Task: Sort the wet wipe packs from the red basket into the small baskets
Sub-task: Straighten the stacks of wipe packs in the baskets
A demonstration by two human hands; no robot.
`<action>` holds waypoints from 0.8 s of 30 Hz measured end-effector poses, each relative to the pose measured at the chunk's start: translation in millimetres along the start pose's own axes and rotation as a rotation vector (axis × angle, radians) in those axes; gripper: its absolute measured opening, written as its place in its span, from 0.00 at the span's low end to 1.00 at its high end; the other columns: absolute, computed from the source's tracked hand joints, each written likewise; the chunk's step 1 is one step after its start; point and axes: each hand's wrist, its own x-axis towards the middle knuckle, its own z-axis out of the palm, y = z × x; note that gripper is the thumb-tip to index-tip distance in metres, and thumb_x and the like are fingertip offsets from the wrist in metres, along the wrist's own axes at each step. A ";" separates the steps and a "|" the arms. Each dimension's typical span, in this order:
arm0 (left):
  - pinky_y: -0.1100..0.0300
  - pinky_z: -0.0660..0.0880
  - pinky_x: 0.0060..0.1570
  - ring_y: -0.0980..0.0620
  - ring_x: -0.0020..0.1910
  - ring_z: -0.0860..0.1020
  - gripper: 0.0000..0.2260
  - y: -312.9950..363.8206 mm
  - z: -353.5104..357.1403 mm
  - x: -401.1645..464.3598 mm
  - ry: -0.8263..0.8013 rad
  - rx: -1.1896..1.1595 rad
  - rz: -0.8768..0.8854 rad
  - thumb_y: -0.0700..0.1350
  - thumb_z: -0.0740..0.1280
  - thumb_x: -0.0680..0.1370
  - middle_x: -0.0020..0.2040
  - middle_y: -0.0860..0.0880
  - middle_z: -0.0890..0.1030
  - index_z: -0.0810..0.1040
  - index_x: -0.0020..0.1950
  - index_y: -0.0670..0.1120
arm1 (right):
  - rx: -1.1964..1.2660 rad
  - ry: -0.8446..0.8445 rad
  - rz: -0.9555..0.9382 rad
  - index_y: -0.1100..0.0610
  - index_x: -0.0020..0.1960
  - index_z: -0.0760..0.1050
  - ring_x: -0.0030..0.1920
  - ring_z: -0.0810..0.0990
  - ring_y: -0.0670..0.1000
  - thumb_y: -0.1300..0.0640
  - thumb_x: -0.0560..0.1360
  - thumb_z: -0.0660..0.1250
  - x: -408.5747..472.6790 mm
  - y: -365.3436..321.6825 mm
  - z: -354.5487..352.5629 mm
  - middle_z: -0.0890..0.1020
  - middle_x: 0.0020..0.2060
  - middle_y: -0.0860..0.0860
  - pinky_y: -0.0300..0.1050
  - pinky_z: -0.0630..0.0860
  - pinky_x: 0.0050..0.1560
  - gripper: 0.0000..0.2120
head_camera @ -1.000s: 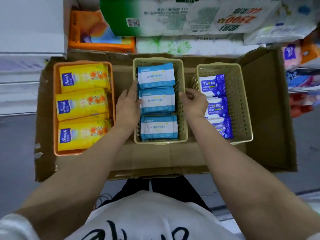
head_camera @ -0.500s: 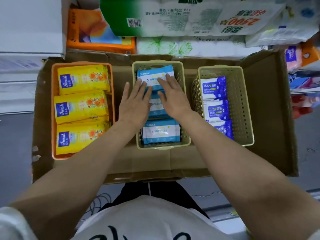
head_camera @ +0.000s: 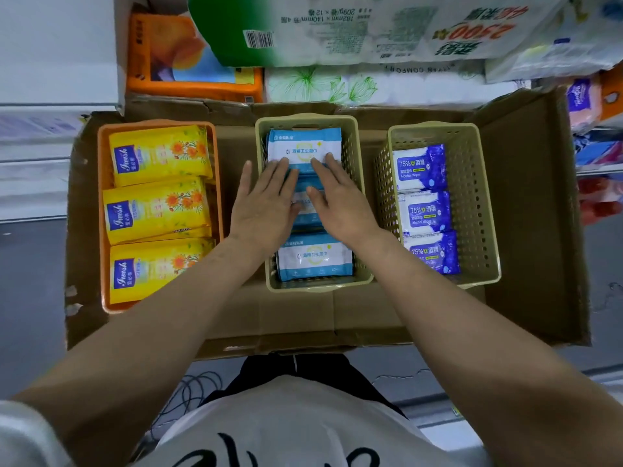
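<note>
Three small baskets sit side by side in the cardboard box [head_camera: 526, 230], each with three packs in a front-to-back row.

Orange basket [head_camera: 101, 214] on your left: three yellow packs [head_camera: 158, 210], overlapping slightly at the edges.

Middle beige basket [head_camera: 354, 136]: three light-blue-and-white packs. Far pack [head_camera: 303, 146] and near pack [head_camera: 315, 259] are in plain view; the middle pack [head_camera: 308, 205] is mostly under your hands.

Right beige basket [head_camera: 478, 197]: three dark-blue-and-white packs [head_camera: 421, 214] marked 75% — the nearest one is partly hidden by your right forearm.

Your left hand [head_camera: 266, 207] lies flat, palm down, fingers spread, over the left side of the middle basket. Its fingertips reach the near edge of the far pack; its outermost finger hangs past the basket's left wall over bare cardboard. Nothing is gripped.

Your right hand [head_camera: 340, 203] is flat too, palm down, fingers extended, also ending at the near edge of the far pack. No grasp — it just lies on the packs.

The two hands are close together, thumbs nearly meeting over the middle pack.

The red basket isn't in frame, so I can't tell whether any packs are left in it.

Behind the box: an orange-wrapped bundle [head_camera: 188, 59], a green-and-white paper-roll bundle [head_camera: 337, 28], and a white floral one [head_camera: 337, 85] under it. More goods on shelving at far right, too blurred to identify.
</note>
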 end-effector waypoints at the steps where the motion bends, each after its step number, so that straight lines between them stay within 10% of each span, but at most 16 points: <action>1: 0.41 0.43 0.76 0.48 0.79 0.54 0.26 3.8 0.9 -8.8 0.009 -0.019 0.021 0.56 0.48 0.83 0.79 0.46 0.58 0.56 0.79 0.47 | 0.015 0.024 -0.009 0.54 0.80 0.55 0.80 0.50 0.51 0.49 0.84 0.55 -10.8 -0.5 2.6 0.52 0.80 0.53 0.46 0.54 0.77 0.26; 5: 0.39 0.45 0.76 0.48 0.75 0.65 0.24 17.1 8.6 -38.9 -0.025 -0.003 0.075 0.55 0.52 0.83 0.76 0.46 0.66 0.63 0.77 0.47 | -0.042 -0.033 0.027 0.55 0.79 0.58 0.80 0.50 0.52 0.50 0.85 0.53 -42.8 5.6 15.5 0.55 0.79 0.55 0.47 0.53 0.78 0.24; 18: 0.40 0.43 0.76 0.50 0.78 0.57 0.25 24.8 6.0 -38.7 -0.096 -0.011 0.010 0.56 0.50 0.83 0.79 0.48 0.59 0.57 0.79 0.48 | -0.091 -0.128 0.033 0.52 0.80 0.54 0.80 0.46 0.50 0.49 0.84 0.52 -37.4 10.3 18.1 0.50 0.80 0.52 0.46 0.50 0.78 0.25; 24: 0.38 0.47 0.75 0.48 0.70 0.72 0.23 41.8 4.2 -85.1 -0.031 -0.124 0.061 0.54 0.55 0.82 0.72 0.46 0.72 0.70 0.73 0.46 | -0.095 -0.094 0.033 0.58 0.70 0.70 0.66 0.73 0.57 0.51 0.83 0.56 -81.3 12.0 12.2 0.75 0.66 0.56 0.51 0.73 0.63 0.19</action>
